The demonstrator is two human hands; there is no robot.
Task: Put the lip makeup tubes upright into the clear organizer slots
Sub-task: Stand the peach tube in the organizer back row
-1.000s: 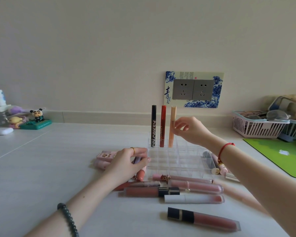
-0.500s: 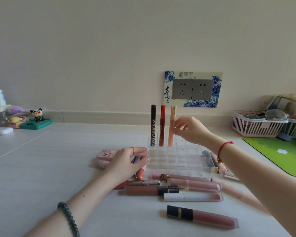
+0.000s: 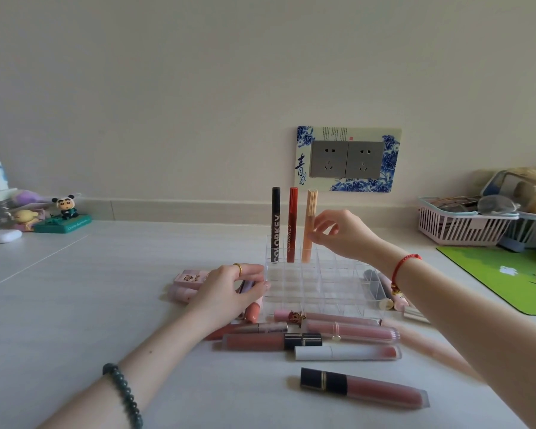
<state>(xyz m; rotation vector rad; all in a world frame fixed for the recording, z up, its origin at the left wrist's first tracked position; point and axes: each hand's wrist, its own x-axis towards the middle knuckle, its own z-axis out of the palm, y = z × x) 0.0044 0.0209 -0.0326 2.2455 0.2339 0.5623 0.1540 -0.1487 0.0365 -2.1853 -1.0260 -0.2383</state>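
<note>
The clear organizer (image 3: 319,292) stands mid-table. In its back row three tubes are upright: a black tube (image 3: 275,224), a red tube (image 3: 292,224) and a peach tube (image 3: 309,224). My right hand (image 3: 341,233) pinches the peach tube at mid-height with thumb and fingertips. My left hand (image 3: 229,289) holds the organizer's left wall, its fingers curled over a lilac-capped tube (image 3: 252,309) lying there. Several pink and nude tubes (image 3: 350,332) lie in front of the organizer, and a black-capped one (image 3: 365,387) lies nearest me.
More tubes (image 3: 381,289) lie to the right of the organizer and pink boxes (image 3: 189,277) to its left. A pink basket (image 3: 458,224) and a green mat (image 3: 508,274) are at the right. Figurines (image 3: 64,209) and bottles stand at the far left.
Hardly anything: my right fingers have shifted slightly on the peach tube. My left hand stays at the organizer's left wall.
</note>
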